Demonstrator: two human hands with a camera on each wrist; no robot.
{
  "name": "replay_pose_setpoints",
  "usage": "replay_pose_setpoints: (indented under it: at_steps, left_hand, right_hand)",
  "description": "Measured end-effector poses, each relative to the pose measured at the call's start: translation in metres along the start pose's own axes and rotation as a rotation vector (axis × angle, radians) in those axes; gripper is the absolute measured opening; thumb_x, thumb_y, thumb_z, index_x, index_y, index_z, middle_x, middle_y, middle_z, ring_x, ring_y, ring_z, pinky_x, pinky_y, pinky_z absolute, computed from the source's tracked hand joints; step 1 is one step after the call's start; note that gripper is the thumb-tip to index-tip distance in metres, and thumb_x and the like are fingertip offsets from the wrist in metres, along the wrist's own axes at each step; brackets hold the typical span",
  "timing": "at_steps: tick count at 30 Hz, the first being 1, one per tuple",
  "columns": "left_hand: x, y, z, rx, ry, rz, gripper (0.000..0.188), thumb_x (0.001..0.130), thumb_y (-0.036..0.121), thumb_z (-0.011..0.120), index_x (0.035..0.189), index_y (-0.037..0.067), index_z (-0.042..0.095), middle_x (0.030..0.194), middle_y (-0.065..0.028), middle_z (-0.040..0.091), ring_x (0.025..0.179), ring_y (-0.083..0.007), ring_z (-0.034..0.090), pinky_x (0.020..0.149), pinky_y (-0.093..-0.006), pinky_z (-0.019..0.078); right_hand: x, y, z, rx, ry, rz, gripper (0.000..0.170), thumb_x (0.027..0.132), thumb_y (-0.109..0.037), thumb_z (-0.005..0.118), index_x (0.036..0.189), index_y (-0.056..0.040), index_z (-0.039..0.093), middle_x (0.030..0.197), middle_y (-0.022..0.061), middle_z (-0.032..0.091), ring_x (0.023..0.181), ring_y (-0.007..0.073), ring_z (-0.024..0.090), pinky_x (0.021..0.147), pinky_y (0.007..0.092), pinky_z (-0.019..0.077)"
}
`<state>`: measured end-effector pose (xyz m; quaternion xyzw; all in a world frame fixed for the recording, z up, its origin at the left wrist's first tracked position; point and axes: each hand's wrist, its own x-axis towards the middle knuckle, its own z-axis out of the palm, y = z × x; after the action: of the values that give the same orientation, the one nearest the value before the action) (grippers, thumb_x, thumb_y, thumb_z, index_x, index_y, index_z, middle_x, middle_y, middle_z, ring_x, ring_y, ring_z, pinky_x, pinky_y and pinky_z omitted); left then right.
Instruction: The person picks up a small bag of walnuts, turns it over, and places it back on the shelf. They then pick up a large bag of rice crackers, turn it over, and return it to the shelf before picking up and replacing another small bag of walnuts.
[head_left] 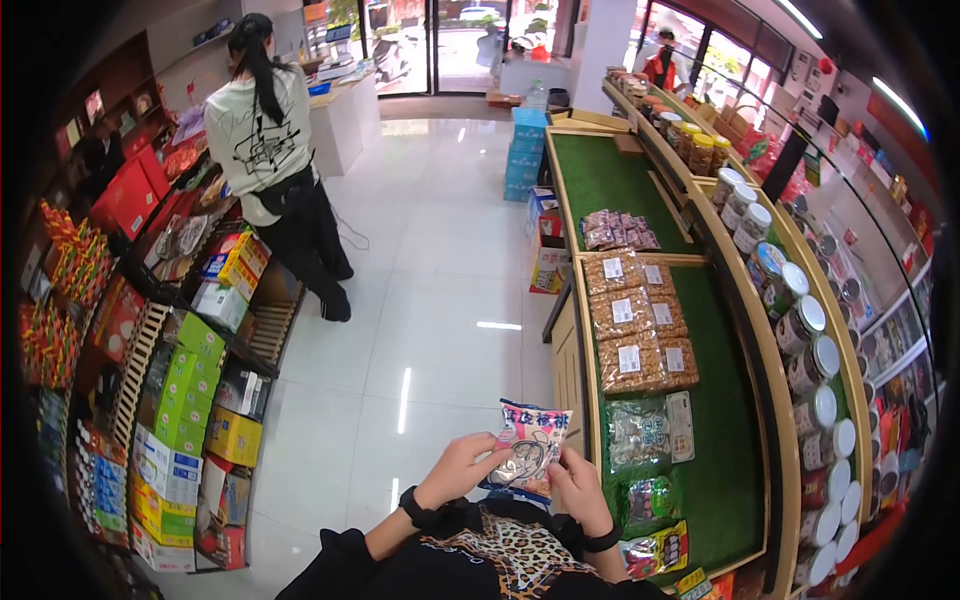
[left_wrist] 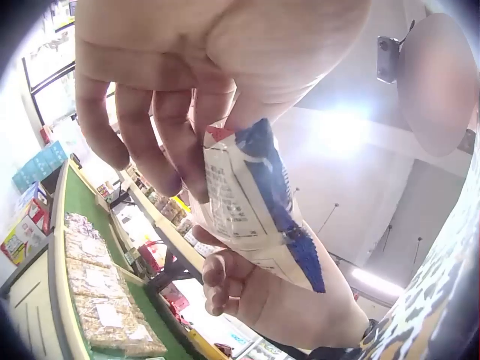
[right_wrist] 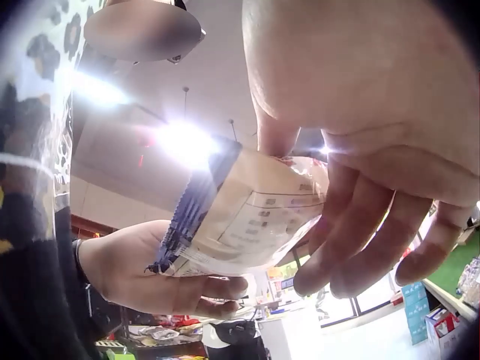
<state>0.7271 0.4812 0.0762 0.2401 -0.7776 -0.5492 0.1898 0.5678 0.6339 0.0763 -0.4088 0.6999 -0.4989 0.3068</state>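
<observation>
Right of the hands, the bench [head_left: 720, 390] carries wrapped packs [head_left: 622, 310] in rows, labels upward, probably so they can be read from above. The left hand [head_left: 455, 472] and right hand [head_left: 585, 492] each pinch one side of the packet [head_left: 533, 448], thumbs on its front and fingers behind; it sits between them, before the torso. This two-sided grip likely steadies it and turns its printed front toward the wearer. In the head view the fingers behind it are hidden; in the wrist views its small back print is illegible.
</observation>
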Motion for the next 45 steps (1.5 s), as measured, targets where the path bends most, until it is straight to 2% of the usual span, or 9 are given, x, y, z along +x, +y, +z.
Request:
replay_pose_setpoints:
  at_steps: [6,8,11,15,17,20,28,31,45]
  left_hand:
    - [0.021,0.001,0.015,-0.022,0.002,-0.068,0.025,0.087,0.023,0.063,0.095,-0.001,0.065,0.083,-0.0152,0.062,0.077,-0.0280,0.059,0.073,-0.0333,0.0460]
    - [0.029,-0.005,0.017,-0.073,0.017,-0.122,0.027,0.085,0.022,0.066,0.096,-0.002,0.064,0.082,-0.0113,0.063,0.070,-0.0175,0.058,0.065,-0.0302,0.0457]
    - [0.049,-0.009,0.013,-0.071,0.022,-0.140,0.028,0.085,0.023,0.067,0.097,-0.002,0.064,0.082,-0.0103,0.064,0.072,-0.0154,0.059,0.065,-0.0292,0.0466]
    - [0.087,-0.017,0.004,-0.062,0.003,-0.109,0.029,0.085,0.022,0.067,0.098,-0.003,0.064,0.082,-0.0107,0.065,0.074,-0.0156,0.060,0.066,-0.0287,0.0472]
    - [0.107,-0.022,-0.003,-0.080,-0.041,-0.175,0.033,0.085,0.026,0.066,0.100,-0.003,0.063,0.091,-0.0165,0.065,0.079,-0.0241,0.063,0.069,-0.0315,0.0487]
    - [0.144,-0.023,-0.020,-0.096,-0.088,-0.153,0.033,0.085,0.025,0.065,0.102,-0.003,0.063,0.092,-0.0164,0.065,0.082,-0.0256,0.064,0.073,-0.0336,0.0489]
    - [0.248,-0.038,-0.084,-0.033,-0.069,0.043,0.040,0.084,0.021,0.066,0.115,-0.003,0.057,0.099,-0.0157,0.065,0.090,-0.0247,0.062,0.082,-0.0346,0.0482]
    - [0.268,-0.046,-0.107,-0.022,-0.060,0.026,0.057,0.083,0.015,0.068,0.130,-0.005,0.044,0.104,-0.0152,0.063,0.095,-0.0204,0.061,0.085,-0.0331,0.0477]
    - [0.327,-0.080,-0.124,-0.248,-0.137,-0.151,0.060,0.085,0.014,0.067,0.135,-0.005,0.040,0.110,-0.0142,0.059,0.101,-0.0197,0.058,0.087,-0.0324,0.0475]
  right_hand:
    - [0.030,0.012,-0.018,0.043,-0.093,0.052,0.025,0.091,-0.020,0.056,0.103,0.0009,0.060,0.084,0.0173,0.063,0.077,0.0302,0.062,0.070,0.0363,0.0459]
    - [0.040,0.020,-0.021,0.022,-0.116,0.058,0.024,0.091,-0.020,0.056,0.104,0.0004,0.060,0.085,0.0172,0.063,0.077,0.0306,0.062,0.070,0.0366,0.0457]
    - [0.057,0.033,-0.022,0.019,-0.071,0.034,0.023,0.091,-0.020,0.057,0.103,-0.0011,0.061,0.087,0.0170,0.063,0.077,0.0308,0.061,0.071,0.0370,0.0455]
    - [0.087,0.021,-0.026,0.106,-0.022,0.102,0.023,0.090,-0.016,0.059,0.105,0.0021,0.055,0.087,0.0161,0.064,0.077,0.0239,0.062,0.071,0.0341,0.0472]
    - [0.105,0.020,-0.022,0.164,0.093,0.088,0.029,0.090,-0.010,0.060,0.111,0.0042,0.046,0.089,0.0156,0.064,0.080,0.0159,0.062,0.072,0.0302,0.0489]
    - [0.137,-0.001,-0.017,0.391,0.182,0.166,0.033,0.090,-0.012,0.060,0.114,0.0040,0.044,0.092,0.0159,0.064,0.082,0.0157,0.062,0.073,0.0299,0.0489]
    - [0.234,-0.001,-0.004,-0.015,0.253,-0.059,0.043,0.088,-0.011,0.061,0.124,0.0042,0.043,0.095,0.0178,0.064,0.085,0.0252,0.064,0.075,0.0338,0.0492]
    - [0.262,-0.014,0.010,-0.019,0.244,-0.038,0.048,0.087,-0.013,0.062,0.128,0.0026,0.042,0.098,0.0188,0.064,0.086,0.0272,0.064,0.075,0.0351,0.0496]
    - [0.346,-0.002,-0.014,-0.292,0.022,-0.028,0.059,0.087,-0.015,0.061,0.136,0.0051,0.035,0.103,0.0203,0.062,0.091,0.0322,0.062,0.079,0.0385,0.0478]
